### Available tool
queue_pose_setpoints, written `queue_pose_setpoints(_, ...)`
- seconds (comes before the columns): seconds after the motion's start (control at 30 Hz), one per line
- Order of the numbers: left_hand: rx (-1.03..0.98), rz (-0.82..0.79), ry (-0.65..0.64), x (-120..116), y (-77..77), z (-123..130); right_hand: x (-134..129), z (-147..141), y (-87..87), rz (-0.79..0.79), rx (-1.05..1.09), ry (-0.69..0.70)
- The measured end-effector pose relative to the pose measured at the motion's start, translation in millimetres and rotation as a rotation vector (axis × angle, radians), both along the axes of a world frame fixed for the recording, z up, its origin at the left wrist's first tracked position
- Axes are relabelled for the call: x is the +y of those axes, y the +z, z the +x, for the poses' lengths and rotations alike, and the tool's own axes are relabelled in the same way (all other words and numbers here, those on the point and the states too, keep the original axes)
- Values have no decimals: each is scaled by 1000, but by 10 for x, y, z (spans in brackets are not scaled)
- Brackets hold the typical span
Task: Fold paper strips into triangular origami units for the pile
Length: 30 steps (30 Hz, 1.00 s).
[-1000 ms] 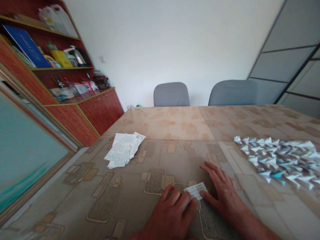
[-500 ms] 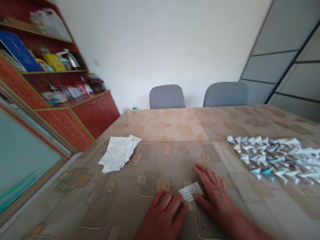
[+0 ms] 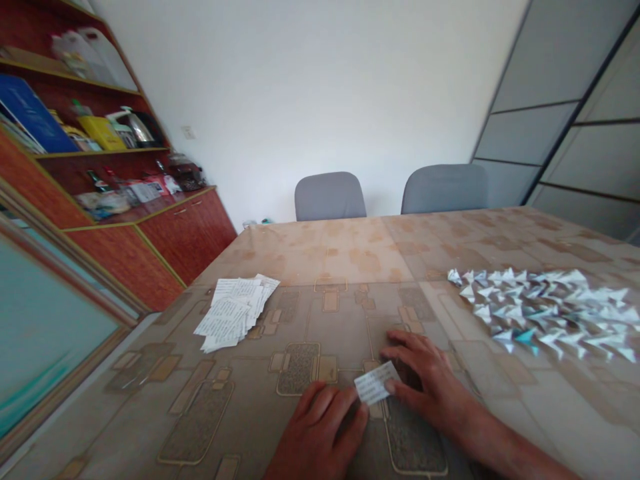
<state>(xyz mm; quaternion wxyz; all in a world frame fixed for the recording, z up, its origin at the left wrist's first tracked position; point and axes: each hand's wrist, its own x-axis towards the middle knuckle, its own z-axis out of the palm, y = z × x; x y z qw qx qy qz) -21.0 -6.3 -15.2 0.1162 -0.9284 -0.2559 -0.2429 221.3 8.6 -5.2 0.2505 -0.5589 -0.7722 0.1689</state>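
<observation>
A small slip of printed paper (image 3: 373, 385), folded or cut to a narrow rectangle, lies on the patterned tabletop between my hands. My left hand (image 3: 325, 427) has its index finger and thumb closed at the slip's lower left corner, the other fingers curled on the cloth. At the right end, the thumb of my right hand (image 3: 425, 377) presses on the paper while the fingers arch above it, partly apart. Farther left is a loose pile of printed paper pieces (image 3: 233, 313). To the right, rows of folded paper pieces (image 3: 543, 307) stand on the table, mostly white, one turquoise.
The table (image 3: 330, 250) has a brown patterned cover. Two grey chairs (image 3: 330, 197) stand against its far side, by a white wall. A red-brown cabinet (image 3: 165, 233) with bottles, a kettle and a blue box is at the left. Grey panels (image 3: 520, 133) rise on the right.
My view has shifted slightly. Both hands stay at the paper slip, and the fingers of my right hand have curled in a little. The pile and the folded pieces look unchanged.
</observation>
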Motion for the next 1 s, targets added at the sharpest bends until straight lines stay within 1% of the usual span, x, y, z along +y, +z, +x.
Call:
queue_pose_setpoints(0.1, 26, 10, -35, 14, 8, -28, -1, -74, 60, -27, 13, -41)
queue_pose_setpoints(0.17, 41, -1, -48, 21, 46, -35, 5, -92, 85, -50, 43, -66)
queue_pose_setpoints(0.23, 40, -73, -64, 25, 105, -34, 12, -82, 101, -52, 100, -54)
queue_pose_setpoints(0.3, 5, -229, -60, 33, 167, -28, 16, -57, 120, -33, 181, -2)
queue_pose_setpoints(0.33, -43, -334, -29, 43, 192, -23, 16, -44, 132, -25, 225, 37)
queue_pose_setpoints(0.4, -207, -516, 89, 80, 222, -4, 10, -29, 169, -8, 304, 113)
queue_pose_setpoints(0.47, -365, -681, 187, 137, 233, 35, -4, -30, 223, 8, 345, 156)
queue_pose_setpoints(0.57, -503, -905, 195, 227, 254, 126, -29, -52, 319, 35, 355, 175)
queue_pose_setpoints(0.63, -530, -1040, 183, 264, 283, 190, -41, -60, 364, 41, 355, 183)
queue_pose_setpoints(0.73, -584, -1118, 227, 276, 322, 268, -44, -52, 362, 54, 374, 125)
queue_pose_setpoints(0.83, -689, -1190, 249, 257, 338, 337, -32, -49, 298, 30, 417, 38)
queue_pose_setpoints(0.87, -716, -1194, 249, 249, 340, 361, -29, -55, 276, -9, 434, 36)
queue_pose_setpoints(0.93, -721, -1148, 237, 234, 344, 401, -26, -74, 249, -110, 472, 69)
queue_pose_setpoints(1.0, -706, -1088, 236, 221, 342, 425, -28, -94, 248, -157, 495, 94)
